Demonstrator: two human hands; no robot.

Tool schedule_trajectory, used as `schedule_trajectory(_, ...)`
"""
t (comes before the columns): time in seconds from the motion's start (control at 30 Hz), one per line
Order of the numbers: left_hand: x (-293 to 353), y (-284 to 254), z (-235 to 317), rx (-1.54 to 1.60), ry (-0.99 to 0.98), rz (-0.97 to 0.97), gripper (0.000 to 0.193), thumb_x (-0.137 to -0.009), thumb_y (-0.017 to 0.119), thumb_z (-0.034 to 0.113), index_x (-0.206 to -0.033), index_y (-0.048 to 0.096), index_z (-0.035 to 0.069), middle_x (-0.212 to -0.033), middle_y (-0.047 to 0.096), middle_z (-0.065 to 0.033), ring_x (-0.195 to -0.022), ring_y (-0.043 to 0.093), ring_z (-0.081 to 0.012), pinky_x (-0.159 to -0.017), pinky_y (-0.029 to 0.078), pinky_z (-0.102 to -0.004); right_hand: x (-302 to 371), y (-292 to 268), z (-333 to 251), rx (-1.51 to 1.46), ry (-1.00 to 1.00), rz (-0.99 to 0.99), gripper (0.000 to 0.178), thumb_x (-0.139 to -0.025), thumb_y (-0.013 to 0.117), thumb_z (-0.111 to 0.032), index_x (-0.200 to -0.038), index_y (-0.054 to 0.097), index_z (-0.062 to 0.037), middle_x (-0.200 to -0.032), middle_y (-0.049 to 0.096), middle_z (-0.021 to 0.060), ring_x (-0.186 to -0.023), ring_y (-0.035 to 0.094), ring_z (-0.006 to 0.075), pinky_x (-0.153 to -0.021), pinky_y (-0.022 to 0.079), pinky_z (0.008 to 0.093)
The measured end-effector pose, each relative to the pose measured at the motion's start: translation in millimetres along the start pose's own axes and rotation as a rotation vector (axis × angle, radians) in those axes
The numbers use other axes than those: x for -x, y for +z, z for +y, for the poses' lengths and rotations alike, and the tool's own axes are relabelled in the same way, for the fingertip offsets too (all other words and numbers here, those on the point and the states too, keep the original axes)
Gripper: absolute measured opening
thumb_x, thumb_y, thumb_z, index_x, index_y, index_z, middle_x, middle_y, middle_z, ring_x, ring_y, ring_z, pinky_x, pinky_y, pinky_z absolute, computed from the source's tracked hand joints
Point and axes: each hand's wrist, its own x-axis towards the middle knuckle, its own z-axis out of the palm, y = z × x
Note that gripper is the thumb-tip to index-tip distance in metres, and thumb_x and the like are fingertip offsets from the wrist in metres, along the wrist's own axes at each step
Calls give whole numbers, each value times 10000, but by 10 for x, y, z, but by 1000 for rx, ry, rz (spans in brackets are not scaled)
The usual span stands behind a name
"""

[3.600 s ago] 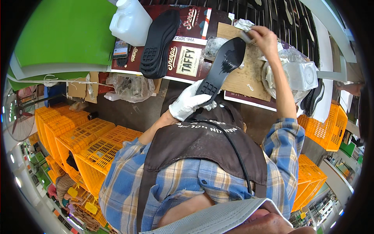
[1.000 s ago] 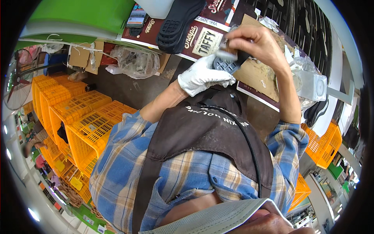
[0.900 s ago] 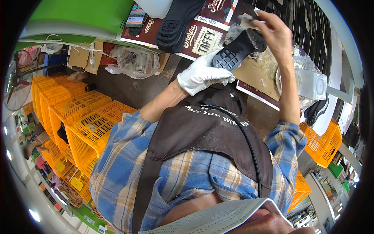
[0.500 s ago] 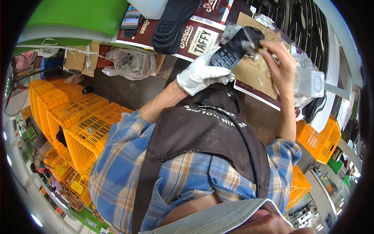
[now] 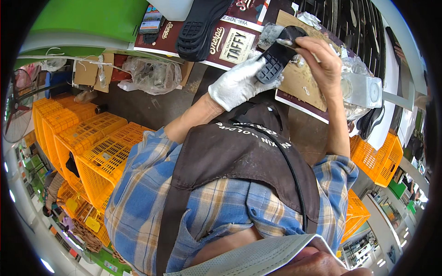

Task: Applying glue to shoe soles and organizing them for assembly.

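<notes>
My left hand [image 5: 237, 85], in a white glove, grips a black shoe sole [image 5: 271, 66] by its near end. A grid of square hollows on the sole faces up. My bare right hand [image 5: 326, 64] is closed in a pinch at the sole's far end. Something small and pale shows by its fingertips, too small to make out. A crumpled clear plastic clump [image 5: 270, 36] lies just beyond the sole. To the left, a stack of similar black soles [image 5: 195, 34] rests on a dark red printed board [image 5: 216, 50].
A stained cardboard sheet [image 5: 299, 87] covers the table under my hands. A clear plastic box [image 5: 368, 94] stands at the right. A phone [image 5: 152, 22] lies at the far left of the board. Orange crates [image 5: 101, 147] stack up on my left; another orange crate [image 5: 380, 158] is at right.
The sole has turned more upright and shifted slightly right in my left hand. My right hand has come slightly left and down against its far end; the blurred grey patch there is gone.
</notes>
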Motion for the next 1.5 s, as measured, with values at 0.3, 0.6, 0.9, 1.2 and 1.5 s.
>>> schedule_trajectory(0.3, -73, -108, -28, 688, -86, -214, 649, -1023, 222, 447, -1446, 267, -42, -1428, 386, -241, -1332, 384, -354, -1150, 239, -531, 367, -68, -550, 31, -134, -118, 298, -676, 766, 37, -957, 692, -25, -904, 678, 101, -744, 659, 217, -601, 538, 302)
schedule_trajectory(0.6, -164, -175, -29, 650, -120, -289, 686, -1000, 280, 506, -1435, 293, -25, -1400, 417, -253, -1284, 436, -351, -1103, 313, -512, 212, 21, -648, 175, -235, -138, 290, -703, 722, 28, -989, 684, -1, -944, 678, 113, -735, 634, 204, -617, 513, 299)
schedule_trajectory(0.9, -189, -202, -40, 527, -135, -164, 666, -973, 273, 565, -1349, 408, 32, -1383, 435, -210, -1239, 453, -335, -1073, 333, -482, 236, 127, -654, 258, -216, -66, 275, -736, 710, -16, -1009, 671, -5, -935, 677, 94, -695, 604, 180, -578, 488, 282)
schedule_trajectory(1.2, -243, -242, -55, 599, -194, -279, 684, -967, 267, 591, -1334, 421, 35, -1358, 451, -221, -1242, 444, -343, -1080, 327, -477, 422, 224, -782, 137, -159, -82, 273, -714, 722, -13, -983, 675, -7, -927, 678, 103, -733, 637, 202, -616, 516, 298)
schedule_trajectory(1.5, -262, -209, -113, 571, -226, -199, 776, -955, 208, 633, -1429, 321, 29, -1457, 377, -198, -1377, 334, -323, -1143, 240, -504, 78, 344, -604, 422, -8, 126, 228, -739, 659, 10, -962, 672, -33, -914, 670, 82, -764, 632, 233, -676, 523, 325)
